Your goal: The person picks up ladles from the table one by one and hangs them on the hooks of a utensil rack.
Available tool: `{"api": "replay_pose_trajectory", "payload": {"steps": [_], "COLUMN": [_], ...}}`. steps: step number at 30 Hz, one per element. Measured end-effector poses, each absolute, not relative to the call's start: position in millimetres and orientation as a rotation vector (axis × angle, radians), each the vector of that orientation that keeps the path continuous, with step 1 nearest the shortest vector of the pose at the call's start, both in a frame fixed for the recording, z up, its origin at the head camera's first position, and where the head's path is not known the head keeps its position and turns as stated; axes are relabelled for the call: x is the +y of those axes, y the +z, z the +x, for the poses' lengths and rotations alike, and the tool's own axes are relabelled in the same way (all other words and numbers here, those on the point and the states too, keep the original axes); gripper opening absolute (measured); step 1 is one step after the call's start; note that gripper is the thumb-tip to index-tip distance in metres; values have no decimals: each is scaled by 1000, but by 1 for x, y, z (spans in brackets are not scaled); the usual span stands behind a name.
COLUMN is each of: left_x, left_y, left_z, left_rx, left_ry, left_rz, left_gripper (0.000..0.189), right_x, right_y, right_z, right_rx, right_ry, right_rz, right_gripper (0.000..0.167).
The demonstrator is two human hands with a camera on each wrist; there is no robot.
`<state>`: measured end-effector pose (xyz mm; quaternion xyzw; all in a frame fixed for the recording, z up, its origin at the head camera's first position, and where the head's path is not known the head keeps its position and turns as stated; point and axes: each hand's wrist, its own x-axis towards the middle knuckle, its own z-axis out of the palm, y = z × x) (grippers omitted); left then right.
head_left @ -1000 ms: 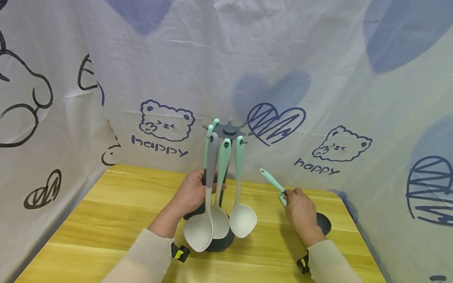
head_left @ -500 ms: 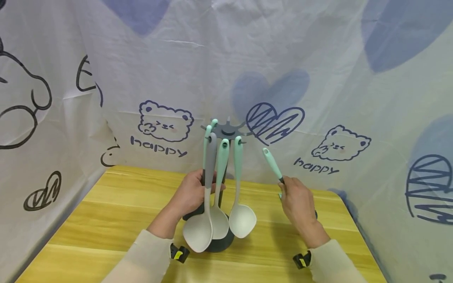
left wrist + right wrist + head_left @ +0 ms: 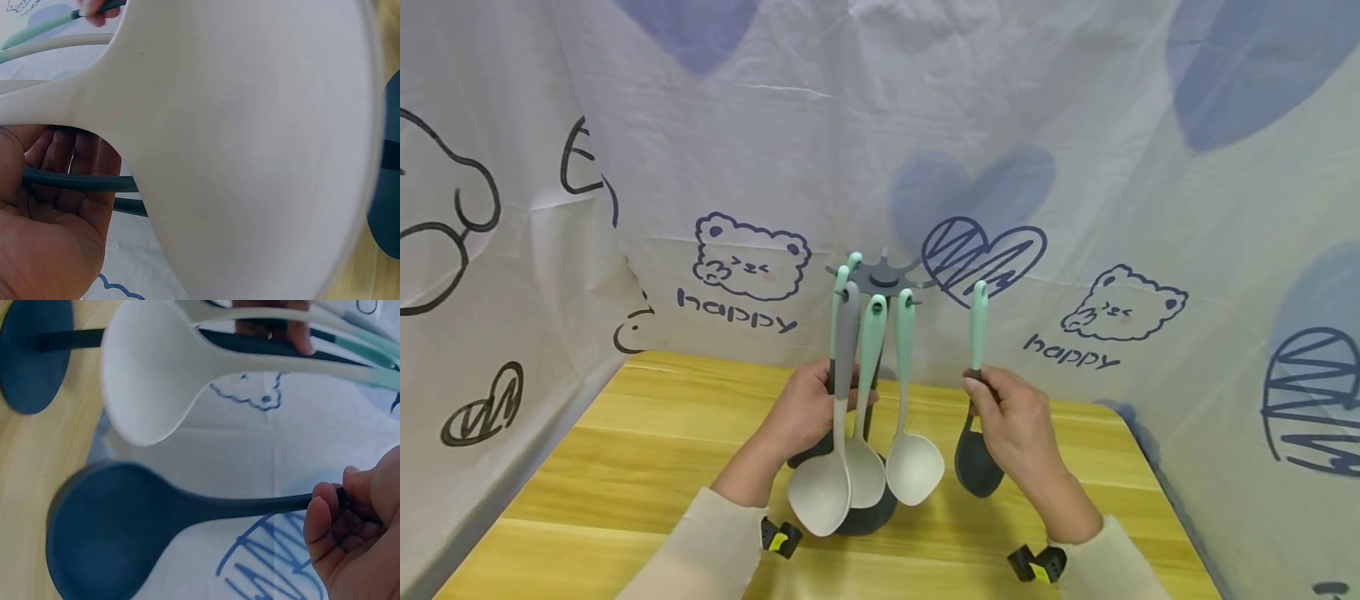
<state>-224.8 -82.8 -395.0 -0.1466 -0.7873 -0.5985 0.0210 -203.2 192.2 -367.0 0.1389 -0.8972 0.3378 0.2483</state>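
My left hand (image 3: pixel 805 410) grips the upright pole of a dark grey utensil stand (image 3: pixel 886 277), its fingers curled behind the hanging handles. Three pale ladles hang at the front: one with a grey handle (image 3: pixel 846 350), the others with mint handles. Behind them, more mint handles (image 3: pixel 835 321) continue into dark shafts, partly hidden by my left hand. To the right of the stand, my right hand (image 3: pixel 1021 429) pinches the neck of a dark ladle (image 3: pixel 978 467). Its mint handle points up and its bowl hangs down, apart from the stand. The right wrist view shows this dark bowl (image 3: pixel 112 531) closely.
The stand's round dark base (image 3: pixel 871 518) rests on a yellow wood-grain table (image 3: pixel 655 433). A pale printed cloth (image 3: pixel 850 167) hangs behind the table and along its sides. Some hooks at the top of the stand carry nothing on the right side.
My right hand has lifted the dark ladle and moved it left toward the stand, turning it from slanted to upright. My left hand keeps its place on the stand.
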Motion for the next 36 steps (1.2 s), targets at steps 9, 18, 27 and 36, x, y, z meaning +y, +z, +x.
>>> {"api": "replay_pose_trajectory", "payload": {"steps": [9, 18, 27, 36], "left_x": [-83, -83, -83, -83], "left_y": [-394, -395, -396, -396], "left_z": [-225, -226, -226, -227], "left_rx": [-2442, -2449, -2447, -2438], "left_ry": [-1847, -1821, -1824, -1828], "left_rz": [-462, -466, -484, -498], "left_gripper": [22, 22, 20, 19], "right_x": [180, 174, 170, 167], "right_y": [-347, -342, -342, -340], "right_z": [-190, -188, -187, -190], "right_rx": [-2423, -2416, -2434, -2456], "right_ry": [947, 888, 873, 849], "right_rz": [477, 538, 553, 569], "right_gripper": [15, 12, 13, 13]}}
